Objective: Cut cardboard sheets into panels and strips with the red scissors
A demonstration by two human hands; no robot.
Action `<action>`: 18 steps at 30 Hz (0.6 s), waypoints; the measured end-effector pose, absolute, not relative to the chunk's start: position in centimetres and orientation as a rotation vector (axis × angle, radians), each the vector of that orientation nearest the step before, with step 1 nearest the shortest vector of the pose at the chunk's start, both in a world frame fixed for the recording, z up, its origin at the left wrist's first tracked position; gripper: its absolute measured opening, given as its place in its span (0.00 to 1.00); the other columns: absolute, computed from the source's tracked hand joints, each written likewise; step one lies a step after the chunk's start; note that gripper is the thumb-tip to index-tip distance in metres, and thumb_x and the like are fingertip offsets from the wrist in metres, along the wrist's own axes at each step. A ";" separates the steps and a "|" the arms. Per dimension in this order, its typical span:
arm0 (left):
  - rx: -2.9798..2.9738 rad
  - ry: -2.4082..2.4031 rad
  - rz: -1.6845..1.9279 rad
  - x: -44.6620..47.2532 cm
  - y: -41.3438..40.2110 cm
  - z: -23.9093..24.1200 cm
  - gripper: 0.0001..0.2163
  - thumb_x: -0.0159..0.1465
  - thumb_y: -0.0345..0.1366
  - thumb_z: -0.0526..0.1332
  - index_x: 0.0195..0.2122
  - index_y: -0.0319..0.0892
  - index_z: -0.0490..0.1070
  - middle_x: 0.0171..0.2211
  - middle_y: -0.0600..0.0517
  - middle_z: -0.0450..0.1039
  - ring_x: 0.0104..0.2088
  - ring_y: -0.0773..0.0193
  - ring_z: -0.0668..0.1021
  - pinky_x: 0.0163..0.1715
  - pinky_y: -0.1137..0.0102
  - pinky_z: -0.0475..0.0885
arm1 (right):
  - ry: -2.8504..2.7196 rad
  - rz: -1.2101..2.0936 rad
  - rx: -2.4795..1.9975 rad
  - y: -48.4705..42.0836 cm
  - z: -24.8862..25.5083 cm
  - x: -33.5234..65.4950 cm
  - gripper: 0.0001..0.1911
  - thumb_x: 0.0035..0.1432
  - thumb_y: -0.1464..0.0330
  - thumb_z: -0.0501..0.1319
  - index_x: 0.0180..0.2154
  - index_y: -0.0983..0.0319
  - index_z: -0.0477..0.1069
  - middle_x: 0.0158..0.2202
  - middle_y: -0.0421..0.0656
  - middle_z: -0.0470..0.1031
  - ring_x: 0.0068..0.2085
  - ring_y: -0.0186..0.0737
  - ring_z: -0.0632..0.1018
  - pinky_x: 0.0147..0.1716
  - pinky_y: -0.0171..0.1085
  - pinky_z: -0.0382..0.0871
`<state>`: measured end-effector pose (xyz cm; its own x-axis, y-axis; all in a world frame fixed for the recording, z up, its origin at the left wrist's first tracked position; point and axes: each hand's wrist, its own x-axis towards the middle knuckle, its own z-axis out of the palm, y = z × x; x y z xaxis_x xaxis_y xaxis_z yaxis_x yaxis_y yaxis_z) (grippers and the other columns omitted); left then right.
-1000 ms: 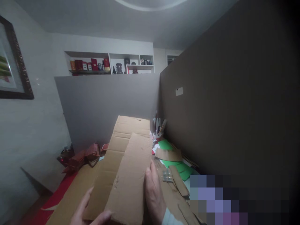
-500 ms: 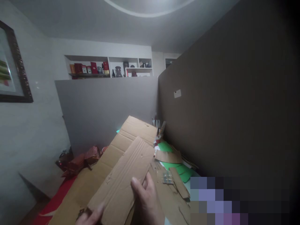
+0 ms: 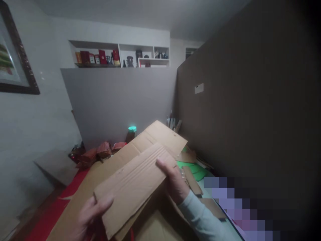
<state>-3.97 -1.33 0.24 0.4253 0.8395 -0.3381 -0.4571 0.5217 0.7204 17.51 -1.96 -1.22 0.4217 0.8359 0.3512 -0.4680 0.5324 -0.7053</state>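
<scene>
A creased brown cardboard strip [image 3: 135, 187] is held tilted in front of me. My left hand [image 3: 92, 212] grips its near left end, thumb on top. My right hand [image 3: 173, 175] holds the far right edge, thumb on the upper face and fingers hidden below. Another cardboard layer shows just under the strip's lower edge. Behind it, a larger cardboard sheet [image 3: 160, 134] with fold lines slants across the table; I cannot tell whether it touches the strip.
Green sheets [image 3: 197, 170] and cardboard scraps [image 3: 192, 180] lie to the right. Reddish-brown objects [image 3: 104, 150] and a container with a turquoise lid [image 3: 132, 128] stand behind. Red cloth [image 3: 62, 204] covers the left edge. Grey panels [image 3: 120, 97] enclose the back and right.
The strip and the large sheet have turned clockwise. My right hand has moved up and right along the strip, and its sleeve now shows. My left hand has come further into view.
</scene>
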 end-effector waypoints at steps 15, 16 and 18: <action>0.752 0.655 0.805 -3.8 -2.0 -0.4 0.15 0.62 0.45 0.60 0.45 0.43 0.75 0.27 0.50 0.77 0.22 0.67 0.74 0.20 0.77 0.69 | -0.608 0.920 -0.677 -2.2 -0.9 16.8 0.18 0.57 0.65 0.63 0.49 0.64 0.74 0.48 0.46 0.78 0.57 0.51 0.71 0.58 0.51 0.61; 0.771 0.650 0.816 -3.8 -2.0 -0.4 0.14 0.62 0.44 0.60 0.45 0.43 0.75 0.26 0.51 0.76 0.21 0.68 0.72 0.22 0.76 0.70 | -0.604 0.915 -0.679 -2.2 -0.9 16.8 0.18 0.57 0.65 0.63 0.49 0.64 0.74 0.49 0.46 0.78 0.58 0.51 0.71 0.58 0.50 0.62; 0.854 0.652 0.810 -3.8 -1.9 -0.4 0.13 0.61 0.44 0.61 0.41 0.42 0.76 0.24 0.52 0.74 0.17 0.72 0.66 0.22 0.77 0.69 | -0.599 0.884 -0.677 -2.1 -0.9 16.8 0.19 0.56 0.65 0.63 0.50 0.63 0.73 0.50 0.44 0.77 0.60 0.49 0.68 0.59 0.48 0.61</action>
<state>-3.81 -1.93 -0.37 0.5364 0.8256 -0.1753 -0.3480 0.4056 0.8452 16.85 -2.10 -0.86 0.5023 0.8435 0.1905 -0.4894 0.4589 -0.7415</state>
